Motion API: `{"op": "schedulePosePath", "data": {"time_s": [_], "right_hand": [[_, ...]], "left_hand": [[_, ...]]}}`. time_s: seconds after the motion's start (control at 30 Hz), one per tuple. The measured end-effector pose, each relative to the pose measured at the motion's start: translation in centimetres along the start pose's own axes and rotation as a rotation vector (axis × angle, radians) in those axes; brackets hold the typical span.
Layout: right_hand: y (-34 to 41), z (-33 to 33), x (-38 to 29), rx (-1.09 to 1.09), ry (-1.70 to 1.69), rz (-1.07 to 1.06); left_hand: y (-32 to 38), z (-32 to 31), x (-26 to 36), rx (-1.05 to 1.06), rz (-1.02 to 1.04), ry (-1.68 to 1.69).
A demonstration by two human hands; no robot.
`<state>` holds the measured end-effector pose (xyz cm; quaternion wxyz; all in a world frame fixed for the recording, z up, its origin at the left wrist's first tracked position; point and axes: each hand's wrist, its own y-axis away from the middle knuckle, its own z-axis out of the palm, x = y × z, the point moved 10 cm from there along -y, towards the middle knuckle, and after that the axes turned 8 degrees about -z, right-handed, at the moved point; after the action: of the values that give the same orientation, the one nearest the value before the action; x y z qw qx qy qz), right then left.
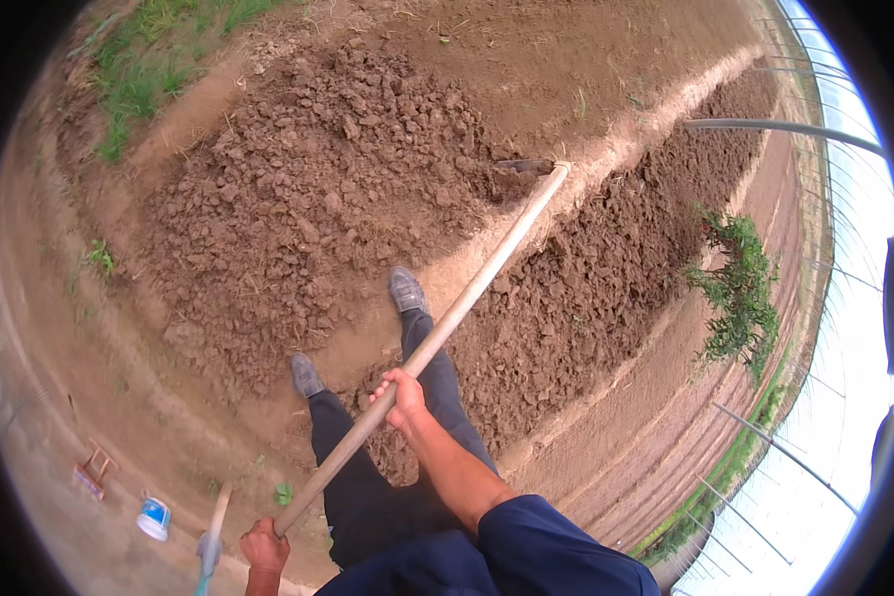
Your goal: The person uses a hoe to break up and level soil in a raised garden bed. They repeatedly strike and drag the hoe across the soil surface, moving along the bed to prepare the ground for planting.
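A hoe with a long pale wooden handle (484, 276) runs diagonally from lower left to upper right. My left hand (264, 545) is closed around its butt end, low in the picture. Farther up the shaft, my right hand (401, 398) wraps it in front of my legs. The dark metal blade (525, 165) lies at the edge of the loosened clods (305, 194), partly hidden in the soil. My two shoes (407, 289) stand apart beside the broken earth.
A second strip of turned soil (596, 261) lies to the right, past a pale ridge (611, 160). A leafy green plant (741, 290) and a curved greenhouse pole (782, 127) rise there. At lower left are a white-and-blue bucket (154, 518), a small wooden stool (95, 471) and a hose (210, 551).
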<state>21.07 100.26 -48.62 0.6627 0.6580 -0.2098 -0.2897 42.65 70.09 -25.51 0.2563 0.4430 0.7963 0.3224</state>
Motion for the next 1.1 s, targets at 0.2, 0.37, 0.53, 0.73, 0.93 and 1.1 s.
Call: {"op": "schedulePosePath", "data": {"time_s": [0.2,0.37,0.53,0.73,0.93,1.1], "right_hand": [[-0.3,0.3,-13.1,-0.039,-0.024,-0.258],[4.4,1.3,-27.8,0.011,0.07,-0.7],[4.3,1.3,-41.4,0.099,0.327,-0.92],[-3.9,-1.8,-29.8,0.322,0.483,-0.685],[-2.0,-2.5,-7.3,0.06,0.122,-0.234],[-0.6,-1.2,-1.3,-0.054,-0.075,0.0]], "left_hand": [[-5.9,2.7,9.3,0.025,0.137,0.179],[-10.4,2.2,20.9,-0.125,0.19,0.357],[-10.6,-2.7,32.9,-0.42,0.237,0.455],[-8.4,-0.3,25.4,-0.427,0.156,0.342],[-0.8,0.8,7.0,-0.301,0.036,0.059],[-0.7,0.1,1.2,0.012,0.058,-0.031]]}}
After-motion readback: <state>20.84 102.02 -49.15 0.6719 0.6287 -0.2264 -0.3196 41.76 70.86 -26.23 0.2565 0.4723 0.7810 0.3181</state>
